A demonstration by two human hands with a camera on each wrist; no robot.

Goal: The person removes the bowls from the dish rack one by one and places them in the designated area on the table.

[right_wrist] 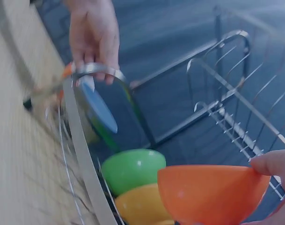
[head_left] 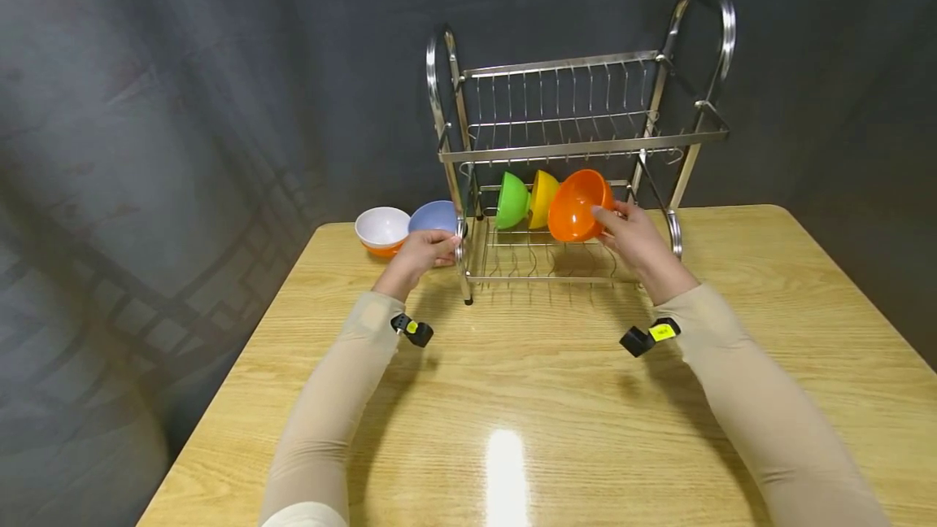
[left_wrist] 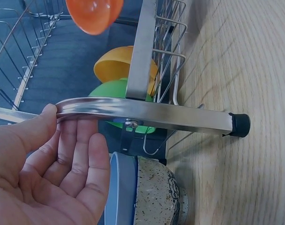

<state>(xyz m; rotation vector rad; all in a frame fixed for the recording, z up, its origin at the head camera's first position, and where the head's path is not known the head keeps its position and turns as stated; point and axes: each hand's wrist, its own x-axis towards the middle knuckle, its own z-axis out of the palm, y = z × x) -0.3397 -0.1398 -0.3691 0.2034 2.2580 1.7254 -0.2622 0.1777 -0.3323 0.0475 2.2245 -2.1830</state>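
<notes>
Gripping the orange bowl (head_left: 574, 208) by its rim, the right hand (head_left: 635, 239), the nearer one, holds it in the head view low at the dish rack (head_left: 586, 148), on the right side of the yellow bowl (head_left: 542, 200). The left wrist view shows the left hand (left_wrist: 55, 171) pinching the rack's left frame (left_wrist: 179, 116), with a gap visible between orange and yellow. In the right wrist view, the orange bowl extends from the grip toward the rack's left end.

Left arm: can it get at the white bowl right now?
Likely yes: the white bowl sits near the left grip, with nothing seen between them in head view. That grip holds the rack's side frame, so it would probably need to let go first.
</notes>
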